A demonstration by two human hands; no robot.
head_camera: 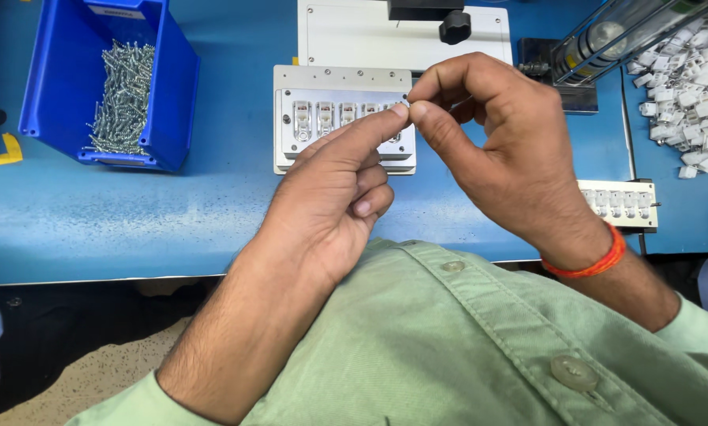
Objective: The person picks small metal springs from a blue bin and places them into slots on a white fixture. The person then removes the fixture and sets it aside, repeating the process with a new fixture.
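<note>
My left hand is mostly curled: the forefinger is stretched out straight, and the other fingers are folded loosely into the palm. Its fingertip meets my right hand just above the grey metal fixture plate with a row of small white sockets that lies on the blue worktop. My right hand is pinched nearly closed, thumb and forefinger pressed together at the tips, the remaining fingers bent behind them. A tiny pale part sits where the fingertips of both hands come together; it is too small for me to tell its shape, and I cannot tell whether my left forefinger grips it or only touches it. An orange thread band circles my right wrist.

To my left stands a blue plastic bin of small silver screws. To my right lies a heap of little white plastic pieces, and nearer me a narrow white strip holder with square pockets.
</note>
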